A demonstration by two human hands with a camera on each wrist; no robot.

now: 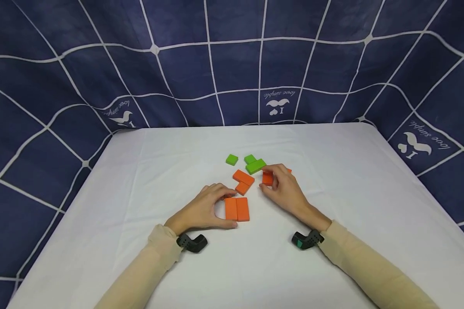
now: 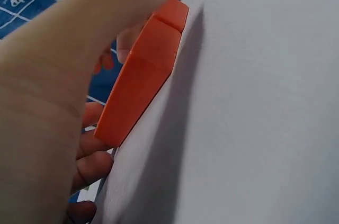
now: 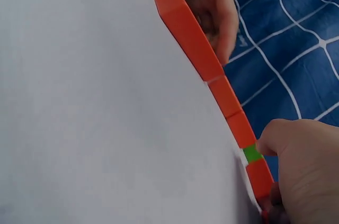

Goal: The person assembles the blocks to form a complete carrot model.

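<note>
Two orange blocks (image 1: 237, 209) lie side by side on the white cloth. My left hand (image 1: 210, 209) spans them, thumb at their near end and fingers at the far end. In the left wrist view its thumb crosses over the orange pair (image 2: 140, 73), with the fingertips (image 2: 92, 168) behind. My right hand (image 1: 286, 189) pinches an orange block (image 1: 267, 177) between thumb and fingers. More orange shows past that hand, partly hidden. Between the hands, two orange blocks (image 1: 243, 182) touch at an angle.
Two touching green blocks (image 1: 255, 165) lie just beyond the right hand's fingers. A small green block (image 1: 232, 159) lies apart to their left. The white-covered table (image 1: 170, 159) ends at a dark blue checked curtain (image 1: 236, 64) at the back and sides.
</note>
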